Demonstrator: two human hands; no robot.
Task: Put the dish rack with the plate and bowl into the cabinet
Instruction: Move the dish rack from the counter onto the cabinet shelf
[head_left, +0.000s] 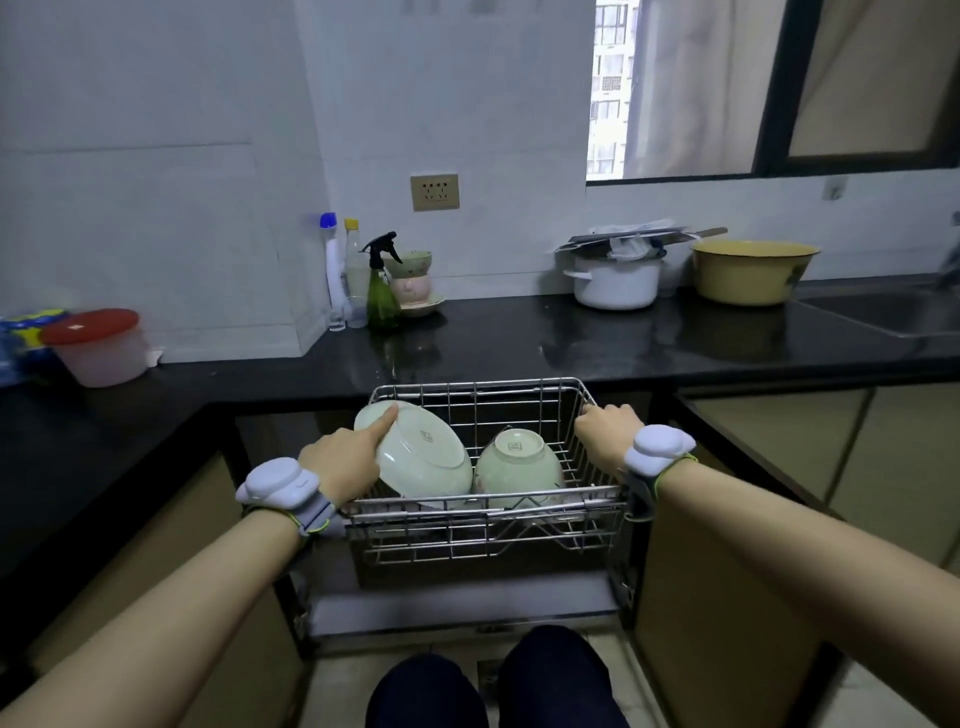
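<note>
A wire dish rack (519, 400) hangs in front of the open cabinet (467, 608) below the black counter. Inside it a pale plate (426, 452) leans tilted on the left, and a pale green bowl (519, 462) lies upside down on the right. My left hand (343, 457) grips the rack's left side, with the forefinger stretched along the plate's rim. My right hand (608, 428) is closed on the rack's right top rim. The cabinet's dark inside shows under the rack, with a pale bottom shelf.
Cabinet doors stand open at left (171, 561) and right (727, 597). On the black counter (519, 348) are a red-lidded tub (98, 348), bottles and a green sprayer (382, 286), stacked bowls, a white pot (615, 283), a yellow basin (750, 270). My knees (493, 686) are below.
</note>
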